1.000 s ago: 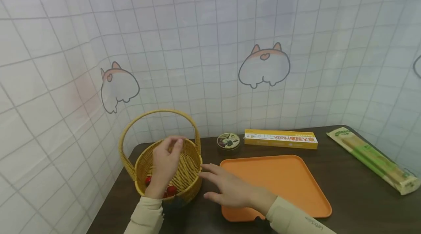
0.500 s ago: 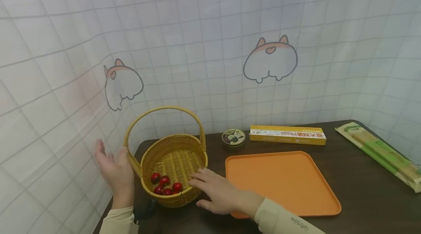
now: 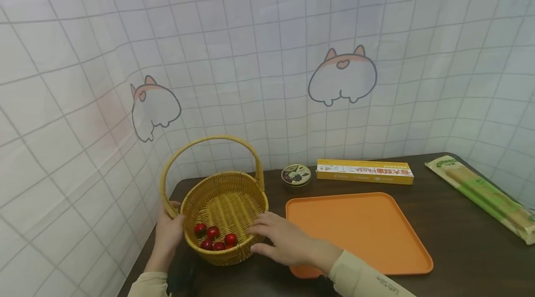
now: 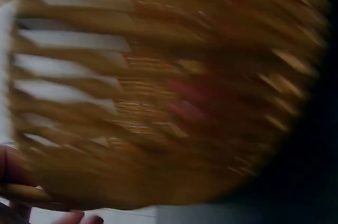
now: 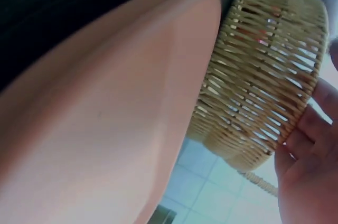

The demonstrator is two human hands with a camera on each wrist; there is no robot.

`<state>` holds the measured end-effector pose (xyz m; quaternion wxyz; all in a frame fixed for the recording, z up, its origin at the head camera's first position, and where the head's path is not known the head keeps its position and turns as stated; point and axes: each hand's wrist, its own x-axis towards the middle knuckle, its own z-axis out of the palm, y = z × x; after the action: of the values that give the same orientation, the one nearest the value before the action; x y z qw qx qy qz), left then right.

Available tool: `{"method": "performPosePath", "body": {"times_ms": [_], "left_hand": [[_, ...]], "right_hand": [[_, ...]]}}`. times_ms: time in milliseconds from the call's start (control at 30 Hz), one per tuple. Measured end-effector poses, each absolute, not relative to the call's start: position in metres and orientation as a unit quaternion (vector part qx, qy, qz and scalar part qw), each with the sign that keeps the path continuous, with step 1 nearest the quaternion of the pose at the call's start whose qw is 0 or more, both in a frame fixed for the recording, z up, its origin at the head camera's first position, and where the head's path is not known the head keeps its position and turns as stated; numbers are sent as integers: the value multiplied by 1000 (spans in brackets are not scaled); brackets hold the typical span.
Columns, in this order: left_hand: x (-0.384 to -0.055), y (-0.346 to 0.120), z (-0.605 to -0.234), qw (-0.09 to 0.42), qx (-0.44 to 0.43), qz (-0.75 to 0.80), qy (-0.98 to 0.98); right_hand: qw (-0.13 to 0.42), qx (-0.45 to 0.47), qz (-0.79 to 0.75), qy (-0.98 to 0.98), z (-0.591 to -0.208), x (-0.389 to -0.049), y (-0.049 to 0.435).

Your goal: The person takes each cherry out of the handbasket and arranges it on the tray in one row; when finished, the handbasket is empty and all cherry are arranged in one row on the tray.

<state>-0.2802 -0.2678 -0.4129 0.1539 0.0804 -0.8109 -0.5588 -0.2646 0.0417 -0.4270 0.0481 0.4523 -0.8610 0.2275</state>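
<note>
Wicker basket (image 3: 231,183), left grip (image 3: 169,232) on handle (image 3: 223,138), right grip (image 3: 286,241) at rim (image 3: 266,200)

An orange tray (image 3: 359,232) is lying just to the right of the right hand (image 3: 288,241), which is covering part of its left side. Farther back beyond that hand, a round tin (image 3: 296,174) is sitting near a yellow pasta box (image 3: 364,171). Well to the right of both hands, a green and cream packet (image 3: 480,197) is lying at a slant. A dark desk (image 3: 459,250) is carrying these. Beyond the hands, a white gridded cloth (image 3: 251,55) is hanging, one animal drawing (image 3: 155,109) showing behind the left hand (image 3: 167,232).
</note>
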Motion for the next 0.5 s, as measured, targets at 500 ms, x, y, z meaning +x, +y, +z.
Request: {"method": "performPosePath", "body": {"times_ms": [500], "left_hand": [[-284, -257, -454, 257, 118, -571, -771]], "right_hand": [[50, 439, 198, -875, -408, -282, 13]]}}
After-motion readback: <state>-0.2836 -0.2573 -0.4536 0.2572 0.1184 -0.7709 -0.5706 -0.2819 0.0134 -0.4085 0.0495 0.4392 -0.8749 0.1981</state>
